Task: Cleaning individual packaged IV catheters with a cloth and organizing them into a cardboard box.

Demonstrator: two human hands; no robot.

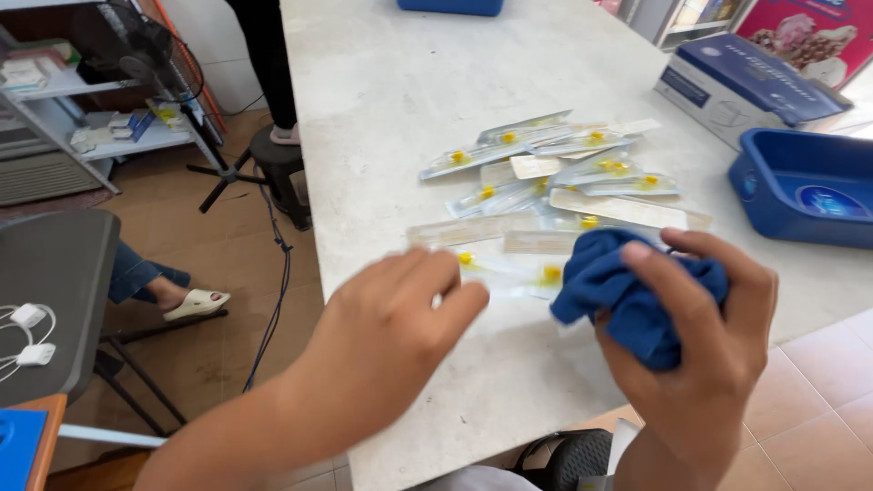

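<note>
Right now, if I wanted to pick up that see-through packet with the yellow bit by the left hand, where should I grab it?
Probably pinch the flat clear packet by its long edges, coming down from above. It lies flat on the pale table, so there's nothing to get under. The left hand is right beside its near end; the right hand is full of blue cloth.

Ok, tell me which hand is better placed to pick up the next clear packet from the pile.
Left. The left hand is free and already at a clear packet on the near edge of the pile. The right hand is full, gripping a bunched blue cloth.
</note>
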